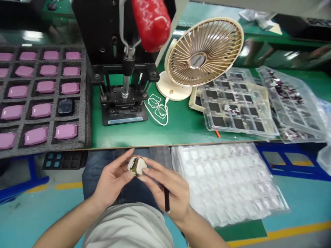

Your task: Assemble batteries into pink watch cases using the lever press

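Over my lap, in front of the bench edge, both hands hold a small white rounded casing [141, 166]. It is parted in two, with yellowish and dark inner parts showing in the gap. The fingers and thumb of my left hand [111, 179] pinch its left half. My right hand [170, 182] grips the right half between fingertips and thumb. A thin dark stick-like tool [167, 199] is also tucked in my right hand and points down; its other end is hidden by the fingers.
On the green bench [124, 136] stand a black press [125, 89] with a red-capped lever [152, 26] and a fan [204, 51]. A foam tray [86, 127] on the left holds purple casings. Clear trays [238, 106] sit right; white blister trays [222, 186] lie below the bench edge.
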The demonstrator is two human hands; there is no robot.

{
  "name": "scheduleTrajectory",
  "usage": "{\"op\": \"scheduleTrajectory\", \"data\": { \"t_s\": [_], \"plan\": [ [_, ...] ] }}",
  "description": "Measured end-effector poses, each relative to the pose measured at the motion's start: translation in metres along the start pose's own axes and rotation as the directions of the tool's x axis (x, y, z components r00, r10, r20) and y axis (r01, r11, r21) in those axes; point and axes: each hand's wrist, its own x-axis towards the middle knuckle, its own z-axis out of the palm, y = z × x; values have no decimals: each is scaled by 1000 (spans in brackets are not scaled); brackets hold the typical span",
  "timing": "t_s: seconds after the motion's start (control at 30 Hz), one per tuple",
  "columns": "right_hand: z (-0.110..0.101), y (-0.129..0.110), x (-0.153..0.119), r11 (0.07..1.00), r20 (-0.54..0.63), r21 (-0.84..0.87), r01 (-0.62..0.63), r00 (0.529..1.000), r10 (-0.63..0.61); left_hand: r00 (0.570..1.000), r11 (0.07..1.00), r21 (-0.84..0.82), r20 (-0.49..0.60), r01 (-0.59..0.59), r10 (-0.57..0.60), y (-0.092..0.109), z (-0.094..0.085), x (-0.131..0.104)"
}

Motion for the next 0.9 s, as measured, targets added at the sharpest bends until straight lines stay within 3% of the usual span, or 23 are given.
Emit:
{"op": "scheduleTrajectory", "data": {
  "t_s": [0.13,0.53,0.9],
  "plan": [
    [6,0,4,997,47,37,62,997,-64,999,999,-9,-6,-52,52,5,-6,-1],
    [8,7,8,992,105,92,90,990,-99,983,982,88,87,-168,160,14,-9,-1],
    [7,13,8,985,142,25,170,975,-172,977,970,116,41,-213,210,14,-6,3]
  ]
}}
